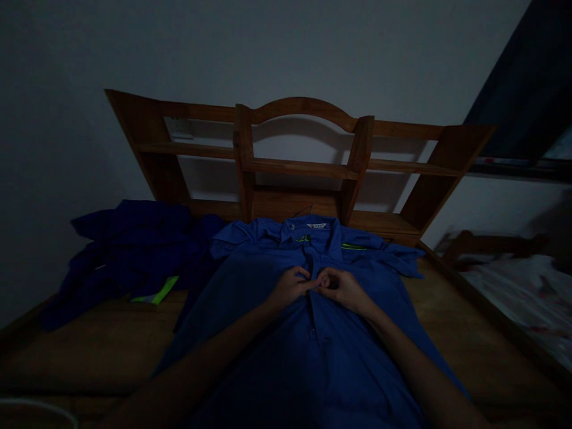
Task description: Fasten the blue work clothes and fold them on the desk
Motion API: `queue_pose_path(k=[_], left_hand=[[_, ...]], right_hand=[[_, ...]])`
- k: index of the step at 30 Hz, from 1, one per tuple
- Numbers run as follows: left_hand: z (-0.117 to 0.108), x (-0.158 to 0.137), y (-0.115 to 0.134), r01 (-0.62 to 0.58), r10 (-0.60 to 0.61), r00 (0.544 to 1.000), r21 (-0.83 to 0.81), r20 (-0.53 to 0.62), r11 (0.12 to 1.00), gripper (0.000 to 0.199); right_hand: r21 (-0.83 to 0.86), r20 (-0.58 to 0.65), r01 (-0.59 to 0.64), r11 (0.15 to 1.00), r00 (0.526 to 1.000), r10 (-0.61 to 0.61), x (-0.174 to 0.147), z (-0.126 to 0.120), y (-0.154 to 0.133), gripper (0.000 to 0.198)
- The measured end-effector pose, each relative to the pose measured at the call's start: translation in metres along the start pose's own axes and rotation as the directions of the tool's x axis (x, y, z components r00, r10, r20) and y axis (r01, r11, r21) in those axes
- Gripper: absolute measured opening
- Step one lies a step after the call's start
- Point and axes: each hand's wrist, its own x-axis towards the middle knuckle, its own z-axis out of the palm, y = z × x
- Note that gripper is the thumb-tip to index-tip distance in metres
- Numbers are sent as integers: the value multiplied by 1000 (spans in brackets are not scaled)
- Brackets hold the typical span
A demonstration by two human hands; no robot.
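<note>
A blue work shirt (357,333) with short sleeves and yellow-green trim lies face up, its collar away from me. A white label shows inside the collar. My left hand (292,286) and my right hand (342,289) meet at the front placket below the collar, fingers closed in a pinch on its edge. Their fingertips touch or nearly touch. Whether a button sits between the fingers is too dark to tell. Farther down the placket, a small button-like spot is visible.
A crumpled dark blue garment (147,250) with a reflective strip lies left of the shirt. Behind stands a wooden headboard shelf (299,170) against the wall. The wooden board (111,345) lies beneath. White plastic-like sheeting (522,292) is at right; a pale cord (40,404) curves at lower left.
</note>
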Motion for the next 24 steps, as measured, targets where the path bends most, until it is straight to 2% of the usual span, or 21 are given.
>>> queue_pose_path(k=[7, 16, 24], left_hand=[[-1, 0, 3, 77, -77, 997, -83, -4, 994, 32], [0, 2, 0, 61, -62, 998, -40, -17, 997, 26], [0, -2, 1, 35, -37, 999, -119, -16, 992, 32]], right_hand=[[25, 4, -23, 999, 1000, 22, 0, 0, -1, 18], [82, 27, -58, 995, 998, 56, -1, 0, -4, 16], [52, -2, 24, 998, 1000, -24, 1, 0, -10, 15]])
